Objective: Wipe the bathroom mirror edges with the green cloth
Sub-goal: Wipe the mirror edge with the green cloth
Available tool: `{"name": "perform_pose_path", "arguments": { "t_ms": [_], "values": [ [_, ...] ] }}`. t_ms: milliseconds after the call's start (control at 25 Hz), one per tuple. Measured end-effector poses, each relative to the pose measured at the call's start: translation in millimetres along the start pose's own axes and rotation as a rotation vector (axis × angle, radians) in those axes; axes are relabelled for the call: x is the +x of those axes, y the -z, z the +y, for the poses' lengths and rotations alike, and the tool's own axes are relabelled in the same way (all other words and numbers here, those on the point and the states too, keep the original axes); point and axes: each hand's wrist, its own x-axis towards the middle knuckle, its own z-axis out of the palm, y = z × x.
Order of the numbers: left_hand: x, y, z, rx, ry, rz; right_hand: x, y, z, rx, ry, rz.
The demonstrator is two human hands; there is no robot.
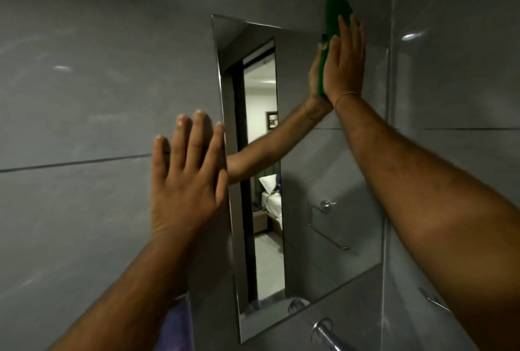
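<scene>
Cloth (335, 14) between right hand (344, 69) and mirror (332, 181)

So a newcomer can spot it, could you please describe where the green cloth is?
Find the tall mirror on the grey tiled wall and follow it to its top edge. There the right hand presses the green cloth flat against the glass. Its bright green stands out from everything grey around it.

Grey tiled wall (84, 97), frameless mirror (323, 181) fixed flat on it, left hand (183, 184) spread on tile beside mirror's left edge
</scene>
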Motion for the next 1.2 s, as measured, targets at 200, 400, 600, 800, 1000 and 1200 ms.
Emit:
{"name": "perform_pose_path", "arguments": {
  "t_ms": [200, 400, 600, 800, 1000, 1200],
  "values": [
    [-1, -2, 2, 0.001, 0.001, 0.018, 39, 20, 88, -0.068, -0.175, 0.023],
    [-1, -4, 2, -0.005, -0.004, 0.024, -59, 30, 143, -0.087, -0.244, -0.006],
    [-1, -2, 2, -0.020, 0.017, 0.005, -283, 61, 194, -0.171, -0.437, -0.040],
    [-1, -2, 5, -0.016, 0.024, -0.016, -409, 70, 209, -0.118, -0.845, 0.001],
    [0, -4, 1, 0.006, 0.024, -0.007, -402, 66, 204, 0.002, -0.954, 0.203],
    [5, 11, 4, 0.074, 0.028, -0.107, -382, 80, 157, -0.004, -0.893, 0.354]
  ]
}}
